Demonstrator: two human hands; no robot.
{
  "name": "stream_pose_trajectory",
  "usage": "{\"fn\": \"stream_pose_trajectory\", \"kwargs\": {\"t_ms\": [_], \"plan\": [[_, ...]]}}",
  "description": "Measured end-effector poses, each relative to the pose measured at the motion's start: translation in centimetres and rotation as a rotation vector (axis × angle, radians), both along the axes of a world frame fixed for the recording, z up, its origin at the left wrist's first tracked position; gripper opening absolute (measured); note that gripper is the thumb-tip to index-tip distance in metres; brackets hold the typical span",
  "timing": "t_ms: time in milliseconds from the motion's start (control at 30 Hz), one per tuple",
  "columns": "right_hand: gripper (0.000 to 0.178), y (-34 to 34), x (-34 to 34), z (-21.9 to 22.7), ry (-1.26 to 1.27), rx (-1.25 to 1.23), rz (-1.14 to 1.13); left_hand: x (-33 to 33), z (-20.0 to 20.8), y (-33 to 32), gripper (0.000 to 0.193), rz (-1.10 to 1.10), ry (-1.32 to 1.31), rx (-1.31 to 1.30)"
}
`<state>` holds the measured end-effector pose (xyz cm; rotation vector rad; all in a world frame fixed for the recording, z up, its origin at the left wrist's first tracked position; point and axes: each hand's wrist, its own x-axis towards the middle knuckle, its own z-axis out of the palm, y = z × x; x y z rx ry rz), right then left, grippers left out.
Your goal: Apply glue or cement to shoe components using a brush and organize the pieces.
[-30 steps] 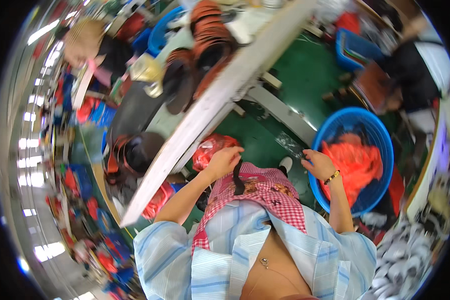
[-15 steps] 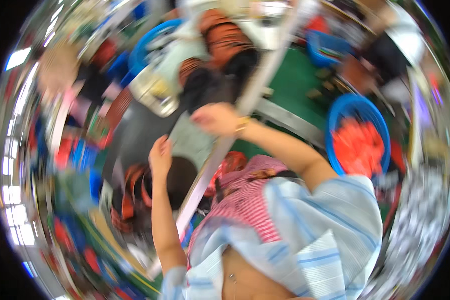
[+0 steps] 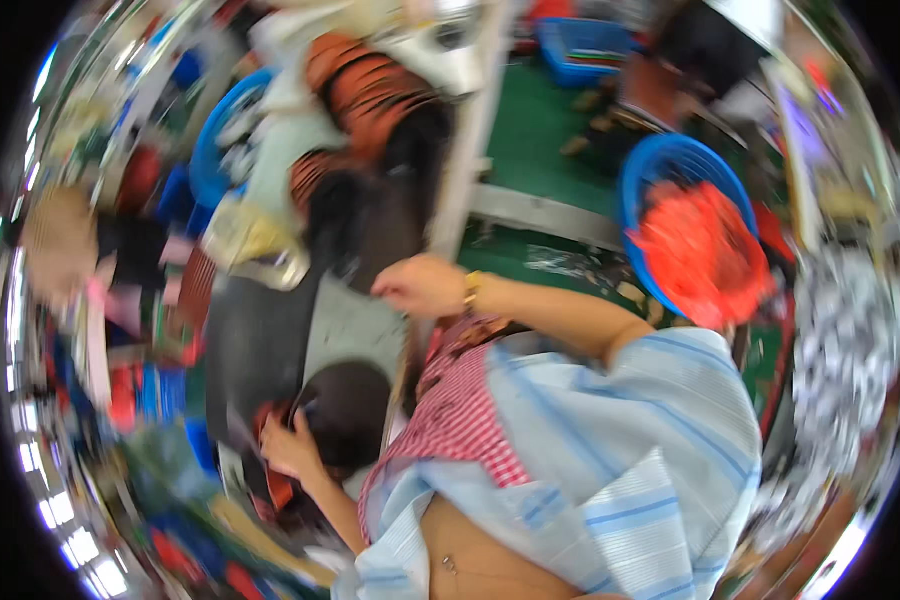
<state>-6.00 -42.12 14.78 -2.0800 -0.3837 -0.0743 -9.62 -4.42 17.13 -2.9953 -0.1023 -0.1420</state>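
My left hand [image 3: 292,450] is down at the near left, thumb and fingers apart. It reaches over orange and black pieces [image 3: 275,485], beside a dark rounded shape [image 3: 350,415]; whether it touches them I cannot tell. My right hand [image 3: 422,287], a gold-coloured band at its wrist, hovers above the grey-green work surface [image 3: 355,330]. Its fingers are curled closed with nothing visible in them. Past it lies a pile of orange and black striped pieces [image 3: 375,100], its near part black [image 3: 345,215]. Blur hides the finer detail.
A blue tub [image 3: 635,190] with red plastic film [image 3: 700,250] stands on the green floor at the right. A yellowish clear container [image 3: 255,245] sits left of the pile, with another blue tub [image 3: 205,160] beyond. Another person [image 3: 60,245] is at the far left.
My left hand has moved down and left to the orange and black pieces, its fingers spreading. My right hand stays closed over the surface. The whole view has shifted and turned.
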Motion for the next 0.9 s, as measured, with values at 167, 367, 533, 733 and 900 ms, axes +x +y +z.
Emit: {"fn": "stream_pose_trajectory", "kwargs": {"t_ms": [167,367,533,733,900], "plan": [[0.036,1.1,5.1,-0.9,-0.024,0.043,0.131,-2.5,-0.6,-1.3,0.046,0.010,-0.038,-0.228],[0.056,7.7,16.9,0.0,-0.144,-0.110,0.137,-3.9,-2.8,-0.2,0.038,0.068,-0.211,-0.282],[0.050,13.8,23.6,-2.4,-0.201,-0.372,0.182,-3.0,-2.2,-1.9,0.054,-0.061,-0.111,-0.400],[0.026,14.5,18.9,-0.8,-0.534,-0.707,0.392,7.7,5.1,-2.6,0.036,-0.214,-0.194,-0.350],[0.027,10.8,21.2,-0.6,0.166,0.104,0.070,16.4,-3.4,1.5,0.027,-0.124,-0.021,-0.056]]}}
